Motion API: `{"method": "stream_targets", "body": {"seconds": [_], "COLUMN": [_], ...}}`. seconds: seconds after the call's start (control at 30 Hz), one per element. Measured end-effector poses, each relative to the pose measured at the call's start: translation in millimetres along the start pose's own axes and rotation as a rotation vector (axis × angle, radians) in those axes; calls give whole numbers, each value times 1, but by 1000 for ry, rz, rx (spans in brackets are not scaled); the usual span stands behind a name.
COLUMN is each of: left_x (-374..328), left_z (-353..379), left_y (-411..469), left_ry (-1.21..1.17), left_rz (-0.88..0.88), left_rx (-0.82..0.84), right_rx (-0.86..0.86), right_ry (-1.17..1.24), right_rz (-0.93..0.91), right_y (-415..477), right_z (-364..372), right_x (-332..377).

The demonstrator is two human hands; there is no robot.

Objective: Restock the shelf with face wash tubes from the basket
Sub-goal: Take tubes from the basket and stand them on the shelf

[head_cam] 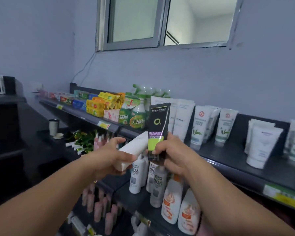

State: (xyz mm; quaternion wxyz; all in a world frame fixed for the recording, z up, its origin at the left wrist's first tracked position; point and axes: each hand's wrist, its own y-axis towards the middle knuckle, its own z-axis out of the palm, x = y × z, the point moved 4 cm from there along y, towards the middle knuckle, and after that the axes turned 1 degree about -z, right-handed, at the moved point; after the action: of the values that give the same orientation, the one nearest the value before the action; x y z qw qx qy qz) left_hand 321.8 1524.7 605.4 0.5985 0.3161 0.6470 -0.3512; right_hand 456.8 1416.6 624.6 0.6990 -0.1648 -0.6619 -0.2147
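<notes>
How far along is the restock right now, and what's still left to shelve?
Done: rows of pale tubes already stand on the top shelf. In hand: the left hand grips a white tube, the right hand a black-and-green tube, both off the shelf. Left: placing these two. The basket is out of view, so remaining stock is unknown.

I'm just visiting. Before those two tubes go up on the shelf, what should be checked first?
1. Left hand grips the white tube: ok.
2. Right hand holds the black tube upright, label readable: ok.
3. Bare space on the top shelf between the standing tubes: ok.
4. A matching row for the black tube: cannot tell, none in view.
5. Basket close by: cannot tell, out of view.
</notes>
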Motion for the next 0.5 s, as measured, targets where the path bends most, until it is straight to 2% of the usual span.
{"method": "stream_targets", "body": {"seconds": [0.13, 0.27, 0.5], "left_x": [-18, -33, -54], "left_z": [34, 65, 125], "left_y": [-2, 2, 16], "left_ry": [-54, -240, -299], "left_rz": [112, 122, 209], "left_rx": [8, -10, 182], "right_rx": [3, 12, -108], "right_ry": [57, 161, 175], "right_rz": [-20, -25, -87], "right_y": [-18, -35, -62], "right_z": [-24, -48, -100], "right_x": [13, 25, 30]}}
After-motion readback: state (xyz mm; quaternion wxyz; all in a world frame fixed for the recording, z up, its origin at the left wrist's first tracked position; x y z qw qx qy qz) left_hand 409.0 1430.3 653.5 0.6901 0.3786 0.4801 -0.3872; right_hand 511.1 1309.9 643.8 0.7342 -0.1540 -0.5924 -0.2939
